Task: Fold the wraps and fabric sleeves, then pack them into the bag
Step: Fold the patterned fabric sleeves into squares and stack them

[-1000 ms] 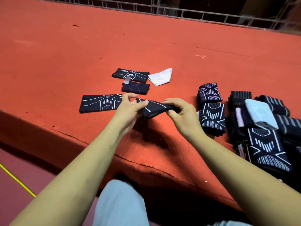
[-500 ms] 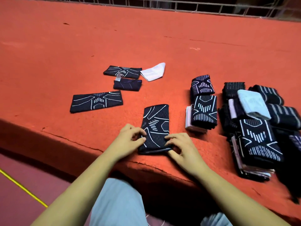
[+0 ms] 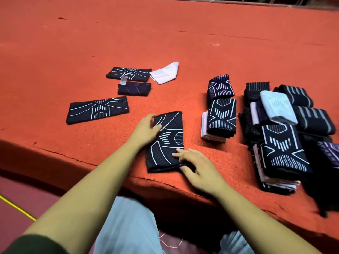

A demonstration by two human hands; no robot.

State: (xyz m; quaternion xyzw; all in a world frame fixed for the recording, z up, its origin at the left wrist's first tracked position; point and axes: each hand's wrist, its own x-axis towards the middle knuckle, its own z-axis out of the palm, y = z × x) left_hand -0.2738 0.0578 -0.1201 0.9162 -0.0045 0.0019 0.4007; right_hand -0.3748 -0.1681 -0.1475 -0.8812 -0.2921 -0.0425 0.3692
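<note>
Black patterned sleeve (image 3: 166, 142) lies flat by the red carpet (image 3: 183, 43) edge; your right hand (image 3: 198, 169) presses straight fingers on its near corner to pin it, left hand (image 3: 145, 130) steadies the far side, thumb on top, grip unclear, likely squaring it for the fold

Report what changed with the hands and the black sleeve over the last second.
The black sleeve, first pinched in the air by both hands, came down flat on the orange surface. The left hand let go and slid up to its far left edge; the right hand now lays straight fingers on its near end. The flat sleeves and the folded stacks stayed put.
</note>
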